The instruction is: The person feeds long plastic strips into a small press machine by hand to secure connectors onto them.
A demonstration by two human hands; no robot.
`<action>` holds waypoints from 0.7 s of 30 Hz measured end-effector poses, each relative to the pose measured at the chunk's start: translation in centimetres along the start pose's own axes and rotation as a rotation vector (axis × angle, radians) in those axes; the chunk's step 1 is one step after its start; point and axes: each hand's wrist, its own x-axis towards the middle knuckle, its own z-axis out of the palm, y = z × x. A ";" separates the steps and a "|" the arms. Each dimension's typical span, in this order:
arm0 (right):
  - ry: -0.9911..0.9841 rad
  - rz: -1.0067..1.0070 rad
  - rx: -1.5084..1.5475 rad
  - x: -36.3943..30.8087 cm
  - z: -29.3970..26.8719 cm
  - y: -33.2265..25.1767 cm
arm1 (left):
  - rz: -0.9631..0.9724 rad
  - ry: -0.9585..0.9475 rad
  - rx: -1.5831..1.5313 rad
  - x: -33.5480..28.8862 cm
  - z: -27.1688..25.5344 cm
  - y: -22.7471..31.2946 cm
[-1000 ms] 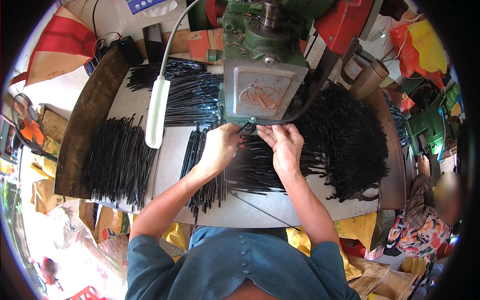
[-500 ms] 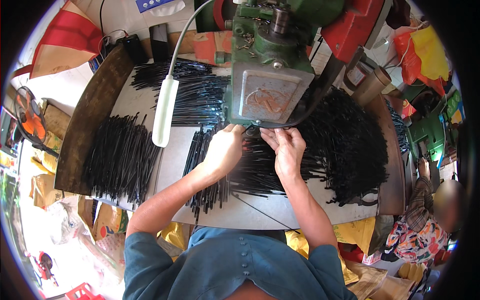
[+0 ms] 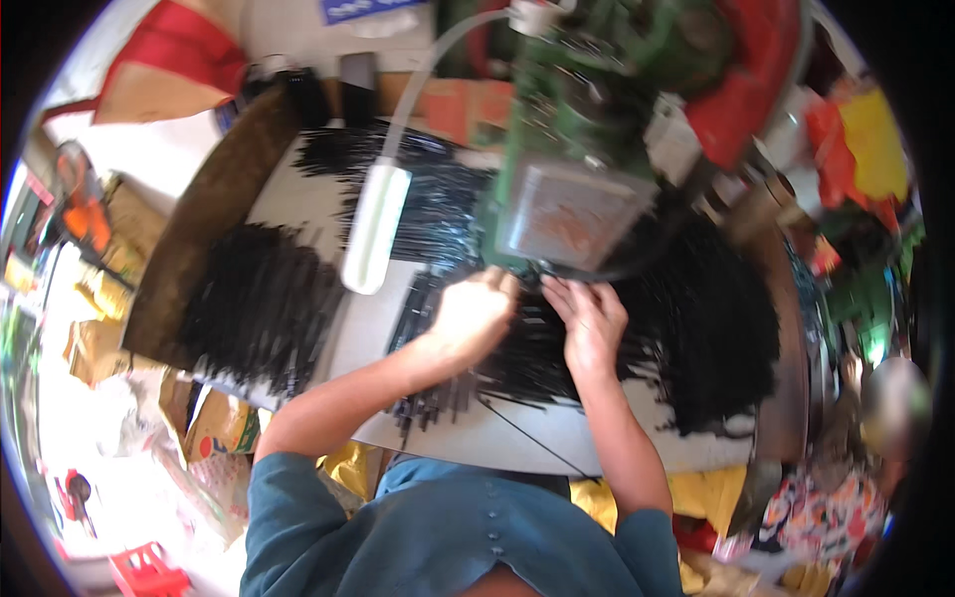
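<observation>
head view: left hand (image 3: 473,316) and right hand (image 3: 595,333) at the front of a green machine (image 3: 587,139), amid black strips (image 3: 532,363).
left with fingers curled inward, just below the machine's grey plate (image 3: 577,214); right close beside, with thumb and fingers bent toward the same spot; too blurred there, cannot tell whether gripping a strip. black strips in dense bundles on the desk (image 3: 468,443): just below the hands, at far left, behind the white lamp (image 3: 376,229), and heaped at right; plus a lone strip (image 3: 537,438) lying slantwise across the front edge.
</observation>
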 end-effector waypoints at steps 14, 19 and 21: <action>-0.174 0.312 -0.240 -1.1 -2.3 -2.3 | -0.797 -0.119 -1.552 -0.5 0.0 1.2; -0.298 0.468 -0.001 -1.2 -3.1 -3.7 | -0.807 -0.010 -1.569 -1.0 0.4 1.6; -0.129 0.447 0.117 -2.5 -1.3 -4.4 | -0.808 -0.004 -1.593 -1.0 0.5 1.9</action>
